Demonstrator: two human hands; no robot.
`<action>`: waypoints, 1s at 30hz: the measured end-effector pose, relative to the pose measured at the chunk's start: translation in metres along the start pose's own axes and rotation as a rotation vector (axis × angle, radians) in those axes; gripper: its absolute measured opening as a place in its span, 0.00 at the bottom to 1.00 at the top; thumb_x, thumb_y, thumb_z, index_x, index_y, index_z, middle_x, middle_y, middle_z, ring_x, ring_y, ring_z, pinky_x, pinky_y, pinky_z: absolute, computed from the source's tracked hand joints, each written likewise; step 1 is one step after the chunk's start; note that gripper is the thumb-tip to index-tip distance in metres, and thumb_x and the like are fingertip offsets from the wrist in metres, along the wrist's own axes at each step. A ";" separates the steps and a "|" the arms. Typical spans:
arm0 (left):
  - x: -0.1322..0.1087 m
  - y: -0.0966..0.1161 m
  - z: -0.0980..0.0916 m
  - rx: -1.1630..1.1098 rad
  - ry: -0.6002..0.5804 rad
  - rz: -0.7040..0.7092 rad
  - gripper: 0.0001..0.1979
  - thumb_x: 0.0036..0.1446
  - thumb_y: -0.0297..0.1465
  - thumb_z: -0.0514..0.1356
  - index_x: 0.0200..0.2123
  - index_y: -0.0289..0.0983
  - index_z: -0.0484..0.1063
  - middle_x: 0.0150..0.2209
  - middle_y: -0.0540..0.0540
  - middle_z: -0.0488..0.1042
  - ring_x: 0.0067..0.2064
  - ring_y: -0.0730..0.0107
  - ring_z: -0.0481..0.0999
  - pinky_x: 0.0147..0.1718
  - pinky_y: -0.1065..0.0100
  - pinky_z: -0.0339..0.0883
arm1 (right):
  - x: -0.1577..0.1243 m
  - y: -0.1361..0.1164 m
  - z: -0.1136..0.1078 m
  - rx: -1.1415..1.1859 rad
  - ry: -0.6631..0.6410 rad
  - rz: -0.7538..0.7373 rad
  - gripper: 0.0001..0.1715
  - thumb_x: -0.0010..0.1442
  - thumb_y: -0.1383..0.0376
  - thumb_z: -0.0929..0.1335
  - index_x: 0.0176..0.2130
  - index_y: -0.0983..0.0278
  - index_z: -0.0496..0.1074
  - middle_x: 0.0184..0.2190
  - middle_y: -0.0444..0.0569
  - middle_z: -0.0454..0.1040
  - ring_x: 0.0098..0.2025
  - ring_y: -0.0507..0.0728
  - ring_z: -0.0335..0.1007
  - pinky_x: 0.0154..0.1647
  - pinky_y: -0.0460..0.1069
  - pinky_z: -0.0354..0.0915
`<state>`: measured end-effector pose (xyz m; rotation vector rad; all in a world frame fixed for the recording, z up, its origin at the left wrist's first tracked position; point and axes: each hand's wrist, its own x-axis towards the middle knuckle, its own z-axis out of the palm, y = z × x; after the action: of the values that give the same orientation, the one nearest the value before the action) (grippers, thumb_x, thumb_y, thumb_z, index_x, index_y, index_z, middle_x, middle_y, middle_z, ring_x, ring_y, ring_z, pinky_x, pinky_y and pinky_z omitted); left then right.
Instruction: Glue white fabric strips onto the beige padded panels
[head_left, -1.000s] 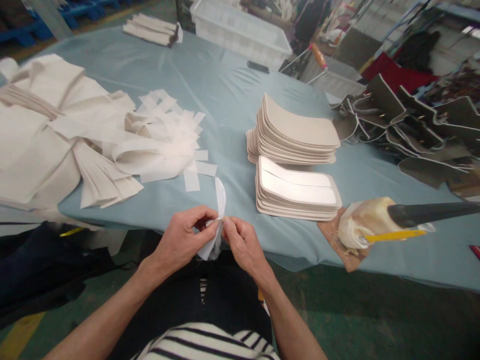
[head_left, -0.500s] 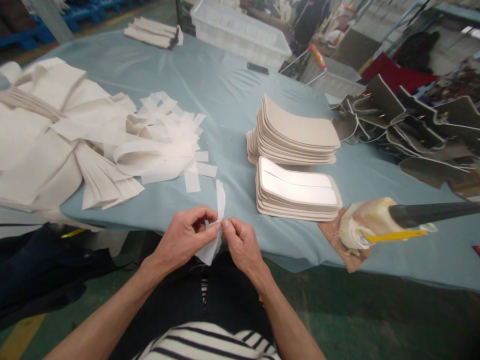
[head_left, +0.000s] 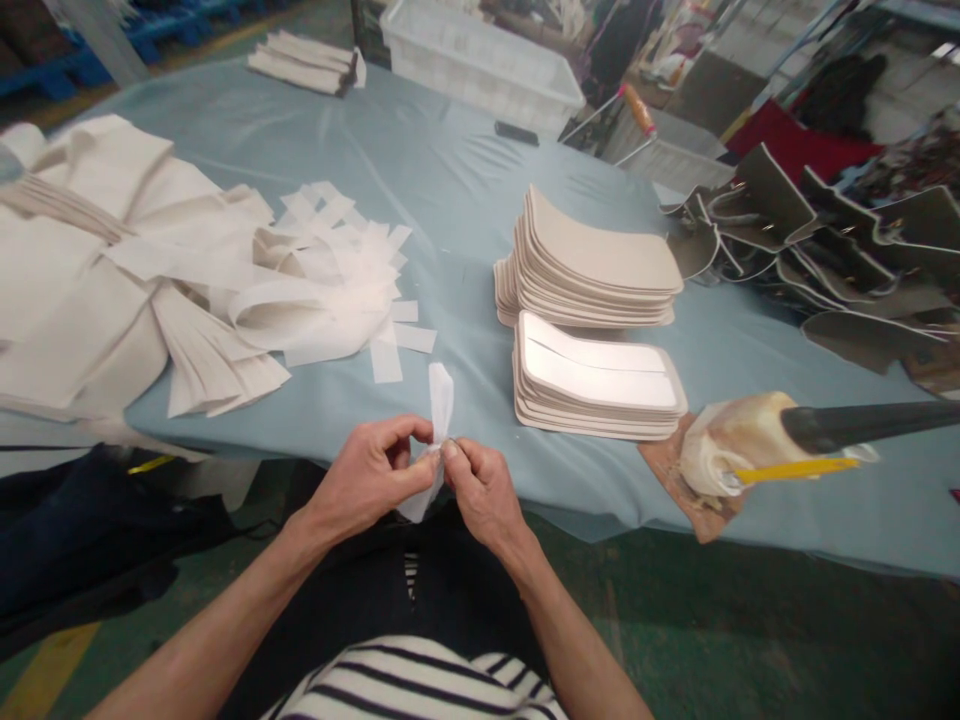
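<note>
Between my hands, at the table's front edge, is a white strip (head_left: 442,400). Its top end stands up above my fingers and its lower end hangs below them. My left hand (head_left: 382,462) pinches the strip's middle between thumb and fingers. On the other side, my right hand (head_left: 480,485) is closed, thumb against forefinger, at the same spot on the strip. The fingertips hide how the strip is folded there. Ahead to the left lies a loose heap of similar white strips (head_left: 330,290).
Beige panels form a back stack (head_left: 600,250) and a front stack (head_left: 600,375) to the right. A glue-crusted pot (head_left: 724,450) with a dark-handled tool stands beside them. Cream pieces (head_left: 67,280) pile up at left. Dark bag parts (head_left: 825,250) and a white crate (head_left: 480,65) lie farther off.
The strip has creased more at the pinch, and its upper end has shifted slightly and looks wider. Both hands stay at nearly the same place.
</note>
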<state>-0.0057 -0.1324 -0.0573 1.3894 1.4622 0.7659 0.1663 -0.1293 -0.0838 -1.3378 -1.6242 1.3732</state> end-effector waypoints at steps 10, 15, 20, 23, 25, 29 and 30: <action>0.004 -0.001 -0.008 -0.081 -0.155 -0.021 0.14 0.52 0.40 0.60 0.29 0.34 0.77 0.21 0.53 0.63 0.24 0.77 0.58 0.23 0.73 0.51 | -0.006 0.004 -0.002 -0.002 -0.075 0.006 0.28 0.70 0.48 0.61 0.24 0.60 0.57 0.20 0.38 0.54 0.25 0.49 0.50 0.28 0.48 0.49; 0.005 -0.003 -0.007 -0.347 -0.179 -0.081 0.15 0.48 0.41 0.63 0.31 0.34 0.76 0.26 0.50 0.73 0.26 0.74 0.67 0.25 0.74 0.60 | -0.006 0.005 0.001 0.216 -0.124 0.050 0.32 0.70 0.43 0.61 0.23 0.60 0.59 0.19 0.37 0.53 0.22 0.49 0.47 0.24 0.47 0.48; 0.007 -0.007 -0.009 -0.286 -0.181 -0.056 0.15 0.50 0.42 0.66 0.30 0.34 0.74 0.22 0.52 0.69 0.24 0.77 0.63 0.23 0.75 0.57 | -0.004 -0.001 0.001 0.179 -0.132 0.038 0.31 0.70 0.44 0.61 0.23 0.60 0.58 0.18 0.37 0.53 0.22 0.49 0.48 0.24 0.47 0.48; 0.008 -0.008 -0.011 -0.291 -0.220 -0.061 0.16 0.50 0.42 0.66 0.27 0.35 0.72 0.20 0.53 0.65 0.23 0.78 0.59 0.21 0.76 0.52 | -0.005 -0.001 0.001 0.203 -0.158 0.054 0.32 0.70 0.43 0.61 0.23 0.60 0.58 0.18 0.37 0.53 0.21 0.48 0.47 0.23 0.47 0.47; 0.007 -0.007 -0.011 -0.332 -0.243 -0.068 0.16 0.49 0.42 0.67 0.26 0.35 0.70 0.20 0.54 0.64 0.23 0.79 0.58 0.20 0.76 0.52 | -0.006 -0.001 0.001 0.240 -0.178 0.065 0.33 0.69 0.41 0.61 0.23 0.60 0.58 0.18 0.37 0.52 0.21 0.48 0.46 0.22 0.47 0.47; 0.006 -0.005 -0.012 -0.381 -0.260 -0.102 0.16 0.48 0.42 0.67 0.26 0.34 0.71 0.20 0.53 0.64 0.22 0.79 0.59 0.20 0.76 0.52 | -0.008 0.000 0.001 0.325 -0.211 0.089 0.35 0.67 0.38 0.62 0.22 0.60 0.59 0.17 0.36 0.50 0.20 0.48 0.44 0.22 0.46 0.45; 0.005 -0.004 -0.012 -0.380 -0.255 -0.105 0.16 0.48 0.42 0.67 0.26 0.34 0.71 0.20 0.53 0.65 0.22 0.79 0.59 0.20 0.76 0.52 | -0.008 0.000 0.002 0.345 -0.216 0.098 0.36 0.67 0.37 0.62 0.22 0.60 0.59 0.16 0.36 0.50 0.20 0.48 0.44 0.21 0.46 0.45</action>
<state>-0.0176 -0.1262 -0.0582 1.0677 1.1136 0.7261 0.1672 -0.1374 -0.0831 -1.1070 -1.3841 1.8150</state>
